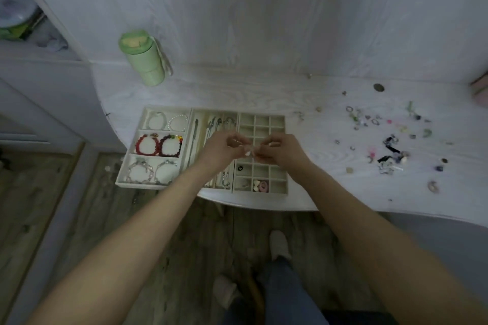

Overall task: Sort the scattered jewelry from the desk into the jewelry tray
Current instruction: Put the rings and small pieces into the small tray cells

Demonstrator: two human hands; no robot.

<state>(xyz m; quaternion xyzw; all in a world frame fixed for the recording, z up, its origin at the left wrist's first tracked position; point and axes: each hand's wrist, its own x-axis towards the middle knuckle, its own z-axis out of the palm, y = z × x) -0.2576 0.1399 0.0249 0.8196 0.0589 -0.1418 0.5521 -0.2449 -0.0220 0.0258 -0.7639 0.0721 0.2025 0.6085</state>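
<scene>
So our fingertips (248,152) meet right over the tray, both hands curled in and pinching at something tiny between them. Honestly we can't make out what the piece is, just a pale speck where the fingers touch. Our left hand (220,148) comes in from 7 o'clock, our right hand (281,149) from 5 o'clock, and together they hide a good chunk of the middle of the jewelry tray (286,190).

The tray is cream coloured and sits at the desk's near edge, its left part sticking out past the curved rim. Left section has three bays: pale bracelets (167,121) at the far end, red bead bracelets (158,145) in the middle, clear chunky ones (151,170) nearest us. The middle strip holds chains (214,124), partly covered by our left wrist. The right section is a grid of small cells; a pink ring-shaped piece (263,185) and a dark one (239,168) sit in the near rows.

Out at 3 o'clock on the white desk (264,92) lies the scattered jewelry (383,137), mostly too small and blurry to name. A green bottle (144,59) stands at 11 o'clock.
</scene>
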